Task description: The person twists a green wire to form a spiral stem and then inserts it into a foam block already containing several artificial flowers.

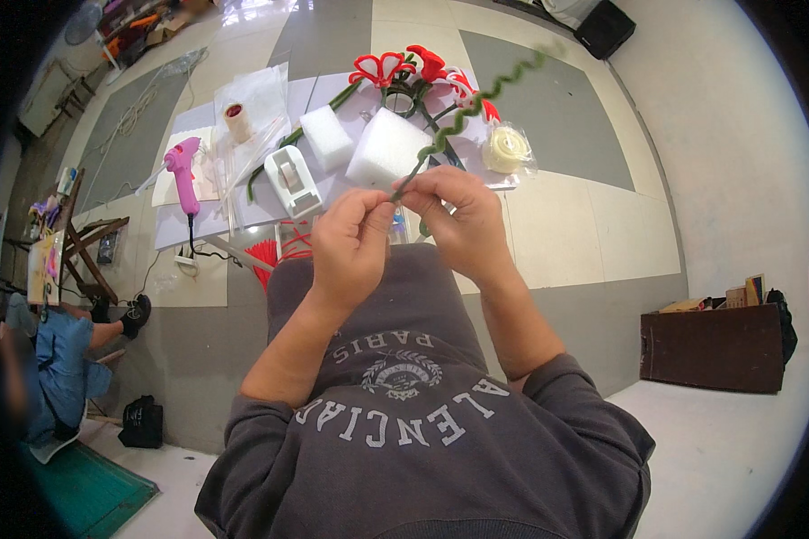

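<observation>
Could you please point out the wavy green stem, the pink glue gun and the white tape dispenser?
Wavy green stem (459, 118): head view, on its curled middle stretch.
Pink glue gun (183, 169): head view, on its pink body.
White tape dispenser (293, 186): head view, near the middle of its body.

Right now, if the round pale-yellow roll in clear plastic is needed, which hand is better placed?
Probably the right hand: the pale-yellow roll lies nearer to it, on the right; the left hand is farther away. Both pinch the fuzzy green wavy stem.
</observation>
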